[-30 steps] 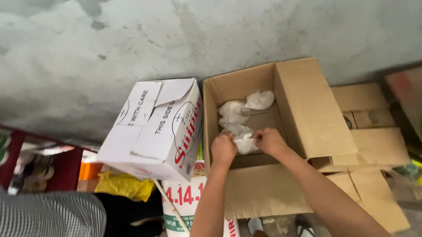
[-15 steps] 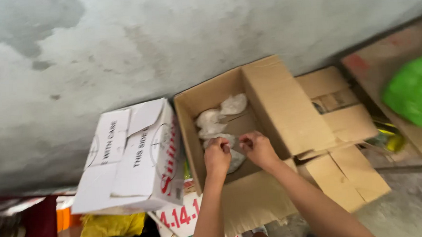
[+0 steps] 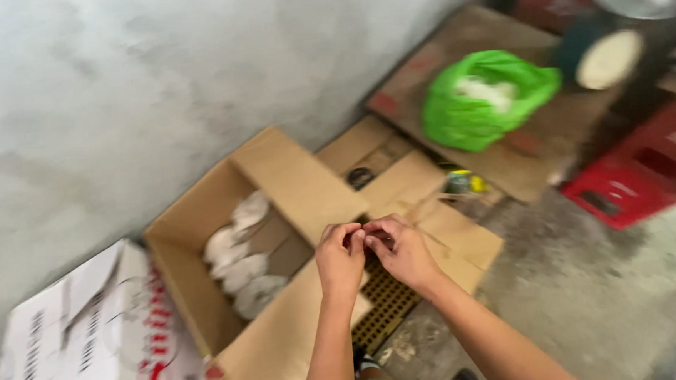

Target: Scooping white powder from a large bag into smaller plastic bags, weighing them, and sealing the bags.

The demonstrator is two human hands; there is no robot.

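Both hands meet in front of the person, just above the near flap of an open cardboard box (image 3: 276, 178). The left hand (image 3: 340, 261) has its fingers curled in and its fingertips pressed against those of the right hand (image 3: 400, 250), which is curled the same way; the two look pinched together on something very small, but the picture is too blurred to tell what it is or whether anything is held at all. The box stands on the floor against a grey concrete wall (image 3: 155, 84), its flaps folded outward, and several white wrapped bundles (image 3: 237, 257) lie in a row along its bottom, just left of the hands. To the left of it, touching its side, sits a white carton with red print (image 3: 91, 334). Flattened cardboard sheets (image 3: 431, 200) spread out on the floor under and beyond the right hand, and a dark mesh mat (image 3: 386, 307) shows beneath the wrists. Farther right, well apart from the hands, a green plastic bag (image 3: 480, 101) with something white inside rests on a brown wooden board (image 3: 521, 157), beside a red crate (image 3: 638, 170). A small yellow and green thing (image 3: 461, 183) lies between the board and the cardboard.
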